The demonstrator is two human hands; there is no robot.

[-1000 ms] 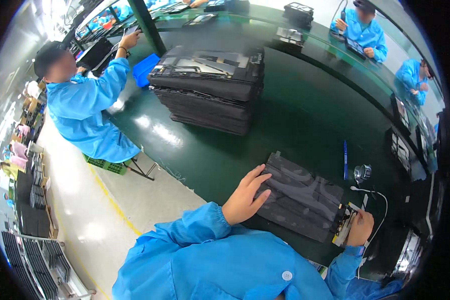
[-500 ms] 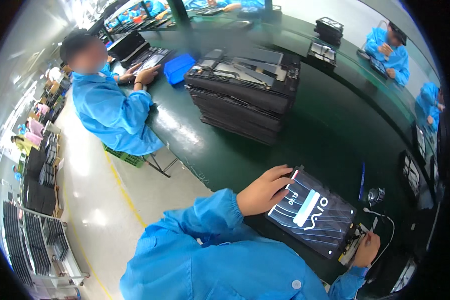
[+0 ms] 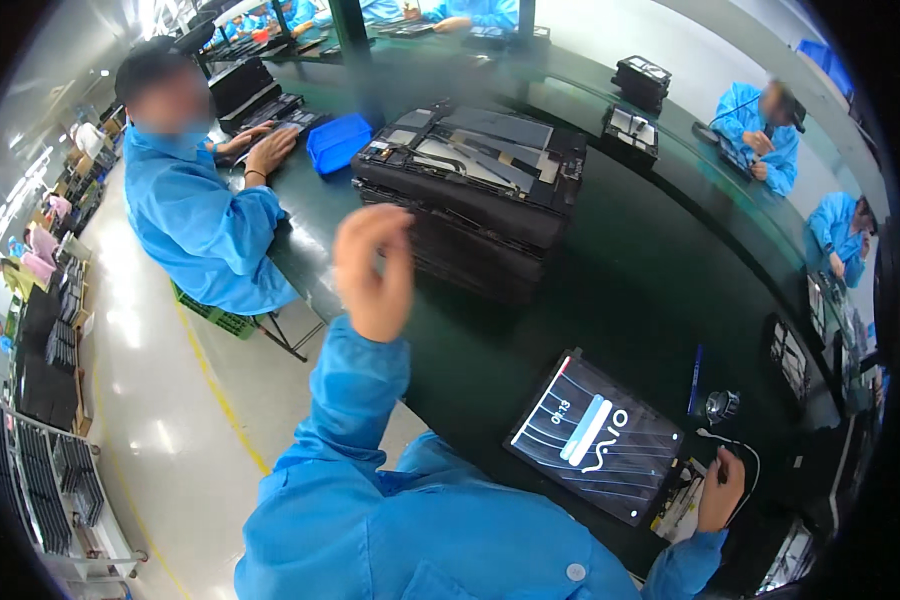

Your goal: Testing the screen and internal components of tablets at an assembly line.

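Note:
A screen assembly (image 3: 595, 435) with a lit black display lies flat on the dark green bench in front of me. A small circuit board (image 3: 682, 500) with yellow edging sits beside its right-hand end. My right hand (image 3: 720, 492) is next to this board with its fingers bent together; what they hold, if anything, is hidden. My left hand (image 3: 373, 275) is raised before a tall stack of dark device panels (image 3: 460, 215), somewhat blurred. Its fingers and thumb curve with a gap between them, and nothing shows in them.
A white cable (image 3: 755, 455) curves past my right hand. Beyond the screen lie a blue pen (image 3: 695, 380) and a small clear round object (image 3: 721, 405). At left a co-worker in blue (image 3: 195, 190) sits near a blue tray (image 3: 339, 143). More panels (image 3: 630, 132) stand at the far side.
My left hand has let go of the screen's upper left edge and moved left and up toward the stack. My right hand stays near the board. The whole view has shifted slightly.

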